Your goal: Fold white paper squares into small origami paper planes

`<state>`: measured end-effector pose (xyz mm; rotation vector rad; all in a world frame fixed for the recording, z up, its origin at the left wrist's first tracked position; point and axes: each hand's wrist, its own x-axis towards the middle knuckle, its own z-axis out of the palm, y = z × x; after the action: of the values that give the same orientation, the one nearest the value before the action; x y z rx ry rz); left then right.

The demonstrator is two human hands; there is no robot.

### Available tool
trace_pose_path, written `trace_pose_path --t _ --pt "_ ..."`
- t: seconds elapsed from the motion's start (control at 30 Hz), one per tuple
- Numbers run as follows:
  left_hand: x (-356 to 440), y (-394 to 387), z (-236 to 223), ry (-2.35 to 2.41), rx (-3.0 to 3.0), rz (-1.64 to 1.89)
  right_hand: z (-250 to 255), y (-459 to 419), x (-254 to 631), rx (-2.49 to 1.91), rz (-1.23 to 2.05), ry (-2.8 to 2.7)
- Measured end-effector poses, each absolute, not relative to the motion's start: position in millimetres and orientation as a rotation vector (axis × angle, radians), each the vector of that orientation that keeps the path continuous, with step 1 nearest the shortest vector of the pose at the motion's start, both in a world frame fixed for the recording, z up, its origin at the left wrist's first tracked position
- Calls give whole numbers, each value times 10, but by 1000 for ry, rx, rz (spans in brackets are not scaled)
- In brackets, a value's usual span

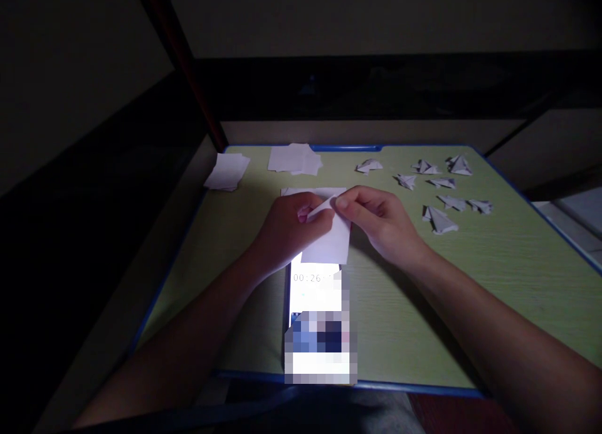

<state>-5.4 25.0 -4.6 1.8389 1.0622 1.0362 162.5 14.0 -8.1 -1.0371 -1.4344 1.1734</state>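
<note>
Both my hands hold a white sheet of paper (329,243) over the middle of the table. My left hand (294,224) is closed on its left part, thumb across the front. At the upper right, my right hand (376,217) pinches the paper between thumb and fingers. The top of the sheet is bent over between the two thumbs; how far the fold runs is partly hidden by the fingers. Just below the paper lies a lit phone (314,293) showing a timer, its lower part blurred out and its upper end covered.
On the green table (498,296) with a blue edge, several folded paper pieces (439,221) lie at the right. Loose white sheets (294,159) rest at the back, and another paper stack (228,172) sits at the back left. Dark walls stand behind and to the left.
</note>
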Motion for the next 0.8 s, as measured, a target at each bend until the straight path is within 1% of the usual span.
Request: trace_pose_path --t 0.43,0.7,0.8 --pt "-53 200 40 1050 1958 926 -31 101 1591 -1031 1113 -1358" --pt "-32 175 5 1035 1998 962 14 76 1578 -1031 1108 -1400" --pt "-21 177 19 1041 2018 899 9 81 1582 -1002 1121 -1377"
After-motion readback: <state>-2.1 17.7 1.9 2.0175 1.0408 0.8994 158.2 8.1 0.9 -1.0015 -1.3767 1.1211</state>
